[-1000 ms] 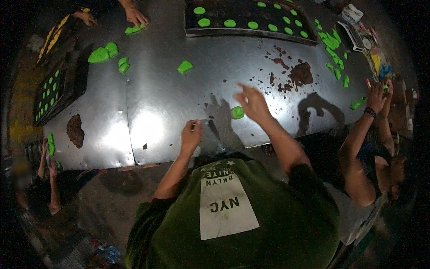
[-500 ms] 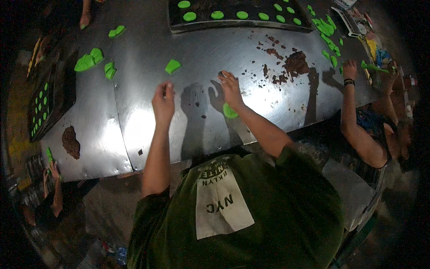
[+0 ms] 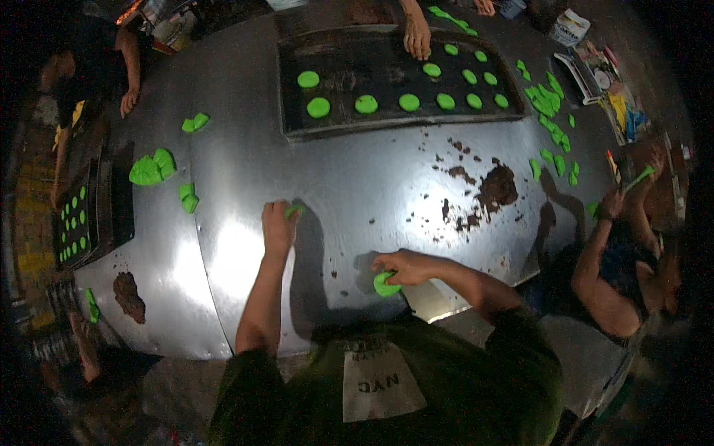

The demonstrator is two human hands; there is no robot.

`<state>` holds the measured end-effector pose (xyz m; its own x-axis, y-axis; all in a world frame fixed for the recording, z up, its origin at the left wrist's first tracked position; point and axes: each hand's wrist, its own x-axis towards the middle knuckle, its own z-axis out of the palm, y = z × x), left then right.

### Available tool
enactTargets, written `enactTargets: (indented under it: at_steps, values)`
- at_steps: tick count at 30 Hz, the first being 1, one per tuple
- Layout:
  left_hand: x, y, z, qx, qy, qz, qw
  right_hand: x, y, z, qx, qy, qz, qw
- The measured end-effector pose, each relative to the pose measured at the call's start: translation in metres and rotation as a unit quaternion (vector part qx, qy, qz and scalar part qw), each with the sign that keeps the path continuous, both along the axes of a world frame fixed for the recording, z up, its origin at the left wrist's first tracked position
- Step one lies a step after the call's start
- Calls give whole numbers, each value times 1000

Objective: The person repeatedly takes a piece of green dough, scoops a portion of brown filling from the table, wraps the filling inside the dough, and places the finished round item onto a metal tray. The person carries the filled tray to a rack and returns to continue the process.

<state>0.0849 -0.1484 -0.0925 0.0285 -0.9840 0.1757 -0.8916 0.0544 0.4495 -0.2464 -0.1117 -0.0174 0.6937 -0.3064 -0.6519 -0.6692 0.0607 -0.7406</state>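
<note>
Left hand (image 3: 279, 223): fingers curled over 1 green dough piece (image 3: 294, 211) on the steel desk (image 3: 357, 178). Right hand (image 3: 405, 266): fingers closed, pinching 1 green dough lump (image 3: 385, 284).

Single head-worn fisheye view, looking steeply down, close over metal table (image 3: 357, 186)

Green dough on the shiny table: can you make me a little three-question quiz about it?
1. True or false: the right hand holds a green dough lump.
2. What does the left hand reach for?
A. a green dough piece
B. the dark baking tray
C. the brown crumb pile
3. Fill in: the round green discs lie on the dark ____.

Key: 1 true; 2 A; 3 baking tray.
</note>
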Motion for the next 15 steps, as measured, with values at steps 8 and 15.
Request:
enactTargets:
  at_steps: [8,15]
  values:
    - [-5,47,84,69,441,199,872,75,-303,70,-768,-194,-313,524]
    - [11,79,123,29,522,160,837,114,-287,-39,-588,111,-206,774]
